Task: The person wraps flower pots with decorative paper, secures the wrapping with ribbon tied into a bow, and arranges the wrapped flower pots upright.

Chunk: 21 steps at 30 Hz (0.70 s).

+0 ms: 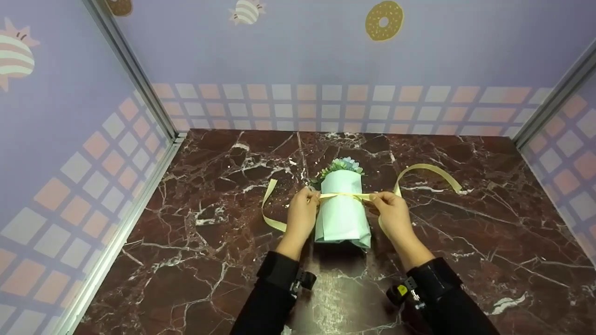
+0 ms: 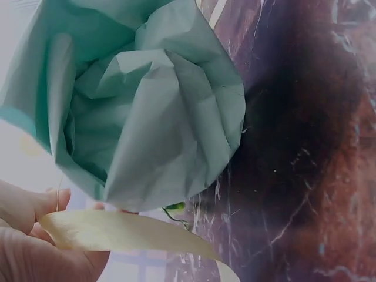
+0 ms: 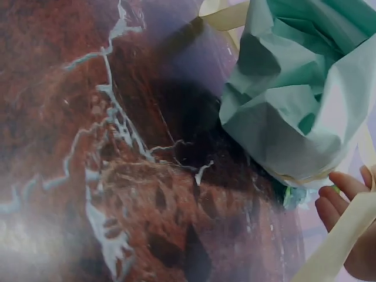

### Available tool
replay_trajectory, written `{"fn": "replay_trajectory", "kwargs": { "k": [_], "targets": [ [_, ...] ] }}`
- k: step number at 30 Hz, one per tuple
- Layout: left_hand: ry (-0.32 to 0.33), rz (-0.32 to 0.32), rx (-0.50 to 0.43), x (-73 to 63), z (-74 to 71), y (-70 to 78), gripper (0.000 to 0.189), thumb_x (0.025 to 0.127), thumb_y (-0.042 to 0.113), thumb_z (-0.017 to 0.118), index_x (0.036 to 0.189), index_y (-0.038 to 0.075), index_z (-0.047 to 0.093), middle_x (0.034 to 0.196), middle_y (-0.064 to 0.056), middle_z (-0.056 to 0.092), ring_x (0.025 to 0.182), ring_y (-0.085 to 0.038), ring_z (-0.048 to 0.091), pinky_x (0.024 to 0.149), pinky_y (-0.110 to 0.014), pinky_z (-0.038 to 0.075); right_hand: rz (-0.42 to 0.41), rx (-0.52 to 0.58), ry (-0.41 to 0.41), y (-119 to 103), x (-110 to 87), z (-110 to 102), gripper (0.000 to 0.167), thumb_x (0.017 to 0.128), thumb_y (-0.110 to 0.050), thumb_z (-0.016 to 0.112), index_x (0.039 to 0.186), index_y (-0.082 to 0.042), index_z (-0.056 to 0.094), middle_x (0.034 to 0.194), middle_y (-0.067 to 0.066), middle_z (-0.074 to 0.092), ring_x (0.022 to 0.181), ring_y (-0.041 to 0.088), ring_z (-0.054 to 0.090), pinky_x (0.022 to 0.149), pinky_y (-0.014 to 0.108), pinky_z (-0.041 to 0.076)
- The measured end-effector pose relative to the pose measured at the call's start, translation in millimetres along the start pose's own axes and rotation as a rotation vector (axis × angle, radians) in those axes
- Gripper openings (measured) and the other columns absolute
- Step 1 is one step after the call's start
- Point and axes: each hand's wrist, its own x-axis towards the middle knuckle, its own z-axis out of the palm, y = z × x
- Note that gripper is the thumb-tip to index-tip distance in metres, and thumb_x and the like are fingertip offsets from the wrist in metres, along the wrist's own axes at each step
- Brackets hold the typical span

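Observation:
A bouquet wrapped in pale green paper (image 1: 343, 221) lies on the marble-patterned table, its blue and green flowers (image 1: 347, 164) pointing away from me. Around its middle runs a yellow ribbon (image 2: 117, 230), crossed on top. At the left side, my left hand (image 1: 302, 213) pinches one part of the ribbon between thumb and fingers. My right hand (image 1: 394, 213) pinches the other part at the right side. Both loose ends trail beyond the hands. The folded, crumpled bottom of the wrapping paper (image 3: 288, 111) faces the wrist cameras. Paper hides the flower stems.
The dark red table top (image 1: 209, 279) has white veins and small pale bits scattered near the bouquet. Purple printed panels (image 1: 326, 56) with pink and white squares stand at the back and both sides, joined by metal corner posts (image 1: 135, 65).

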Motion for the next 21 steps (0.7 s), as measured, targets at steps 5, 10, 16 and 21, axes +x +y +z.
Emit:
{"fn": "replay_trajectory", "kwargs": {
  "k": [5, 10, 16, 21],
  "targets": [
    [-0.062, -0.050, -0.127, 1.6, -1.7, -7.2, 0.016, 0.099, 0.009, 0.056, 0.093, -0.005, 0.063, 0.108, -0.019, 0.066, 0.093, -0.032, 0.068, 0.076, -0.035, 0.058, 0.015, 0.140, -0.019, 4.7, -2.4, 3.8, 0.015, 0.099, 0.006, 0.046, 0.089, 0.013, 0.054, 0.087, 0.016, 0.066, 0.080, 0.017, 0.068, 0.078, 0.034, 0.057],
    [-0.104, -0.084, -0.157, 5.8, -4.3, -14.8, 0.019, 0.099, 0.010, 0.058, 0.092, -0.006, 0.064, 0.106, -0.019, 0.066, 0.092, -0.026, 0.068, 0.075, -0.026, 0.057, 0.045, 0.136, -0.014, 5.4, -0.5, 3.5, 0.016, 0.099, 0.003, 0.047, 0.094, 0.015, 0.056, 0.087, 0.013, 0.067, 0.079, 0.013, 0.068, 0.075, 0.027, 0.056],
    [-0.144, -0.083, -0.109, 8.6, -6.1, -20.0, 0.020, 0.098, 0.014, 0.060, 0.086, -0.002, 0.064, 0.089, -0.011, 0.064, 0.083, -0.020, 0.067, 0.071, -0.021, 0.056, 0.171, 0.173, -0.043, 6.0, 3.6, -2.9, 0.014, 0.099, 0.000, 0.048, 0.095, 0.010, 0.057, 0.082, 0.006, 0.067, 0.076, 0.009, 0.067, 0.072, 0.022, 0.055],
    [-0.169, -0.089, -0.139, 9.5, -6.2, -24.1, 0.019, 0.098, 0.012, 0.060, 0.085, -0.002, 0.063, 0.098, -0.013, 0.067, 0.085, -0.021, 0.068, 0.073, -0.022, 0.056, 0.221, 0.225, -0.069, 7.3, 4.5, -6.5, 0.015, 0.099, 0.001, 0.047, 0.088, 0.003, 0.057, 0.076, 0.004, 0.068, 0.072, 0.010, 0.067, 0.069, 0.023, 0.055]
  ]
}}
